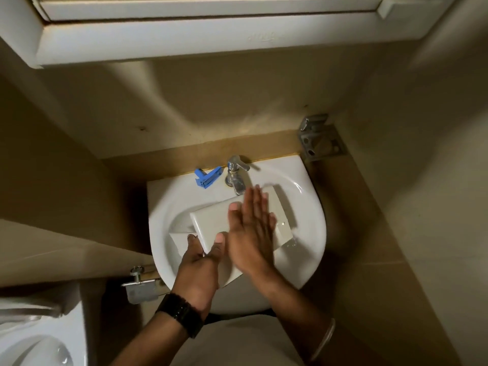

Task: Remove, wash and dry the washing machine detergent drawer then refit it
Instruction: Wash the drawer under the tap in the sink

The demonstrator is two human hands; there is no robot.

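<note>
Over the white basin (311,233), below the tap (237,178): detergent drawer (211,220), underside up, gripped at its near corner by the left hand (202,260), thumb on top; right hand (250,228) flat, fingers straight, pressed across the drawer. Blue insert (207,177) left of the tap.

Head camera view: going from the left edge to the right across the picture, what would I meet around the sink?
Toilet → metal bracket at the basin's near-left → blue plastic piece on the basin's back ledge → tap → wall-mounted metal fitting at the far right corner.
</note>
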